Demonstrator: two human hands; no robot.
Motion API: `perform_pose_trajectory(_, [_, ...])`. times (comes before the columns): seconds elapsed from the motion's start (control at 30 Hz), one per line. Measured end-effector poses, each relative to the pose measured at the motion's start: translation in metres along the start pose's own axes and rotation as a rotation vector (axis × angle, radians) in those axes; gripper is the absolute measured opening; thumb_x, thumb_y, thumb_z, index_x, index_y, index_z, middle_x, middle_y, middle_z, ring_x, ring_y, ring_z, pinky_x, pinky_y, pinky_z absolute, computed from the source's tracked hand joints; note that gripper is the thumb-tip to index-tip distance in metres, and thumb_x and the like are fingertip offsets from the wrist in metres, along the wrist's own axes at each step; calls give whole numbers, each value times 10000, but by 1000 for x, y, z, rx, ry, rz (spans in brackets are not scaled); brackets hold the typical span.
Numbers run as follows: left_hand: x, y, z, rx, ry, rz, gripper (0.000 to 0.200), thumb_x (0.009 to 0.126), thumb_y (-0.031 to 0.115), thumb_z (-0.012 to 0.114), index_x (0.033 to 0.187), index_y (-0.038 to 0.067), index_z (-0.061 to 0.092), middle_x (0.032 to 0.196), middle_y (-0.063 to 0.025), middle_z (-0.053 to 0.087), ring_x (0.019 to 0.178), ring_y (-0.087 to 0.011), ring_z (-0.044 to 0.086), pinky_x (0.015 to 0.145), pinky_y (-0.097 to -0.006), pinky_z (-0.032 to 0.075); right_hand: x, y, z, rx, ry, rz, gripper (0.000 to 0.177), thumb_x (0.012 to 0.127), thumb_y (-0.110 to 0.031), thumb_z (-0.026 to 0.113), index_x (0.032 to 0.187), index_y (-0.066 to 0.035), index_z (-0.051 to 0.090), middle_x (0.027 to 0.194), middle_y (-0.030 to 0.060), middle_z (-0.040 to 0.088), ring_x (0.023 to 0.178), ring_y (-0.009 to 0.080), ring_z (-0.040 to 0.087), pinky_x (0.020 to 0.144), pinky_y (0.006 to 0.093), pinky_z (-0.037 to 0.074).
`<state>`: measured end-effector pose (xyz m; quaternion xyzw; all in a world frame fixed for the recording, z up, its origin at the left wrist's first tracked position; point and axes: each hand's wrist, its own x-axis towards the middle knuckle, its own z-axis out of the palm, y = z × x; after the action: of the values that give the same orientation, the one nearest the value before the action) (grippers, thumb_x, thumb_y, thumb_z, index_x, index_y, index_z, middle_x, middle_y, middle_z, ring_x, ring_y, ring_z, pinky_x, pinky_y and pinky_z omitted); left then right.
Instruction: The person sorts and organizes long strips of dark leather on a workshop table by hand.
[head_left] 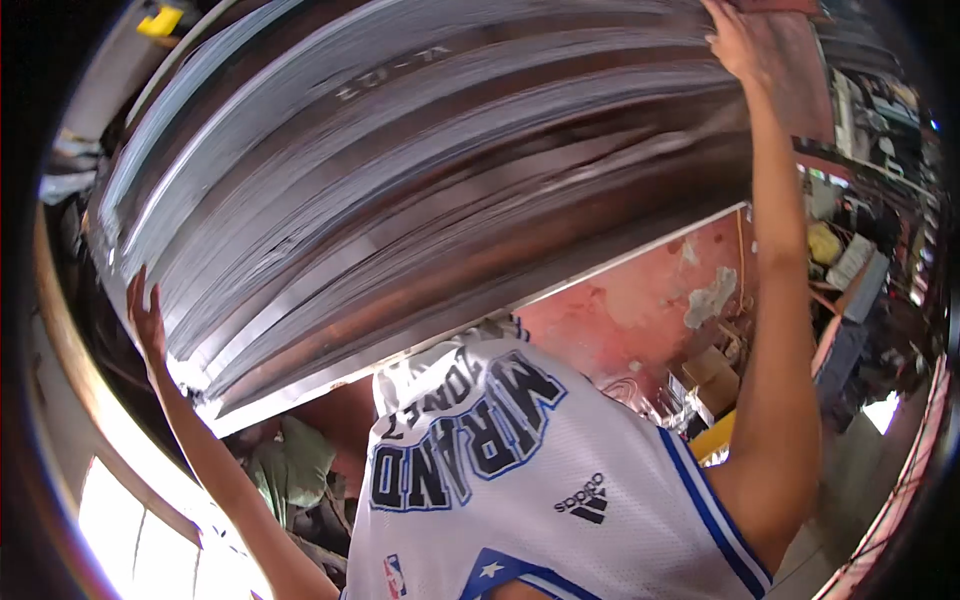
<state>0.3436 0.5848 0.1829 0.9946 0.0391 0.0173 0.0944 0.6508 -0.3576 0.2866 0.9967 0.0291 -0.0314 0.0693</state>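
Neither of my hands shows in the head view. A large curved metal sheet (420, 170) fills the upper part of the picture, overhead and blurred. Directly in front of me stands another person in a white jersey (520, 490) with blue lettering, back turned to me. That person's two bare arms reach up to the sheet. One hand (735, 40) is pressed against the sheet's upper right edge. The other hand (145, 315) is against its lower left edge.
Beyond the sheet is a red, peeling wall (640, 300). Cluttered shelves and boxes (850, 250) stand at the right, with a yellow object (715, 440) below them. A bright window (140, 530) is at the lower left, with green cloth (295, 465) near it.
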Motion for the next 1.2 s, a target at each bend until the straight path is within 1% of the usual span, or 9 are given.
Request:
perform_pose_trajectory(0.07, [-19, 8, 4, -6, 38, 46, 348, 1011, 251, 552, 1299, 69, 624, 1256, -153, 635, 1172, -331, 584, 1008, -442, 449, -20, 28, 15, 9, 153, -319, 375, 927, -73, 594, 1292, -159, 587, 1294, 99, 618, 1180, 300, 588, 994, 418, 465])
perform_pose_trajectory(0.1, [-29, 25, 4, -28, 47, 30, 308, 1008, 212, 555, 1254, 46, 640, 1218, -152, 653, 1124, -327, 610, 977, -430, 472, -39, 20, 17, 234, 54, -200, 247, 946, -112, 604, 1189, -89, 646, 1156, 128, 683, 1113, 317, 631, 953, 386, 492])
perform_pose_trajectory(0.13, [-42, 47, 5, -45, 59, 11, 271, 1005, 173, 558, 1208, 23, 655, 1181, -151, 671, 1076, -324, 636, 946, -419, 494, -60, 12, 11, 277, 41, -236, 194, 942, -113, 611, 1116, -50, 666, 1116, 128, 696, 1068, 316, 651, 924, 359, 504])
perform_pose_trajectory(0.2, [-77, 62, 28, -196, 85, -26, 195, 985, 110, 580, 1132, 21, 671, 1152, -140, 682, 1019, -319, 658, 886, -405, 526, -105, -5, 11, 261, 116, -328, 148, 932, -142, 628, 1045, -57, 673, 1031, 126, 693, 969, 338, 661, 798, 415, 521])
perform_pose_trajectory(0.27, [-99, 113, 32, -293, 50, 2, 151, 967, 62, 595, 1086, 13, 673, 1139, -143, 681, 1028, -315, 656, 875, -403, 533, -137, -16, 20, 319, 11, -364, 139, 912, -107, 646, 1031, -39, 669, 982, 129, 683, 938, 345, 658, 795, 414, 517])
perform_pose_trajectory(0.47, [-117, 201, 41, -255, -72, 41, 252, 952, 82, 614, 1199, 46, 651, 1181, -163, 639, 1077, -353, 626, 923, -428, 508, -175, -56, 58, 343, 107, -458, 275, 882, -147, 695, 1139, -56, 661, 1139, 106, 641, 1049, 325, 606, 919, 414, 492])
perform_pose_trajectory(0.7, [-131, 187, 83, -146, 33, 59, 327, 936, 168, 643, 1258, 112, 630, 1273, -112, 600, 1151, -320, 573, 971, -464, 442, -156, -93, 98, 382, 159, -467, 270, 956, -219, 614, 1175, -66, 654, 1172, 117, 639, 1065, 326, 603, 945, 431, 476])
perform_pose_trajectory(0.97, [-123, 189, 105, -162, 179, 52, 235, 911, 86, 650, 1139, 31, 671, 1149, -157, 655, 1046, -345, 633, 904, -448, 495, -143, -92, 116, 339, 175, -427, 289, 991, -276, 567, 1189, -83, 650, 1187, 140, 621, 1095, 363, 586, 941, 448, 479])
perform_pose_trajectory(1.2, [-136, 190, 110, -173, 162, 33, 236, 947, 172, 620, 1149, 64, 678, 1093, -135, 654, 1014, -328, 616, 915, -453, 450, -155, -93, 113, 319, 150, -398, 261, 974, -276, 592, 1162, -100, 633, 1189, 134, 603, 1118, 359, 568, 971, 450, 463])
